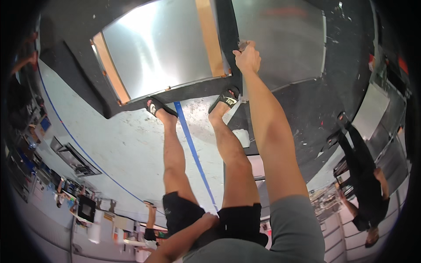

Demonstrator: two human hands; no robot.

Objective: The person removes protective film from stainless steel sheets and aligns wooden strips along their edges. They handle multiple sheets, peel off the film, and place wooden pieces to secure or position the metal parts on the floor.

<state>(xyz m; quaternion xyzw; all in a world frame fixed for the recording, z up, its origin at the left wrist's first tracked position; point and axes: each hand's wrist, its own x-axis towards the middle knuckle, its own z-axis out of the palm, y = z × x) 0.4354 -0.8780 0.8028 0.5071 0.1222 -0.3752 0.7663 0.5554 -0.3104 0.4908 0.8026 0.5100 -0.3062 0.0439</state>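
My right arm stretches out to the far middle. The fingers of my right hand (249,58) are closed round a small greyish thing (242,45), too small to name. It is over the dark strip (228,26) between two flat metal sheets. The left one, a shiny metal sheet (153,48), has brown strips along its sides and small orange-brown bits at its edge. A duller grey metal sheet (285,48) lies to the right of my hand. My left hand (209,220) is low, against my black shorts (239,223), and its fingers are hidden.
Black matting (298,114) surrounds the sheets. My sandalled feet (226,100) stand on a pale floor with a blue tape line (190,144). A crumpled white thing (241,137) lies beside my right leg. At right, a person in black (364,175) stands; another person (150,228) is at lower left.
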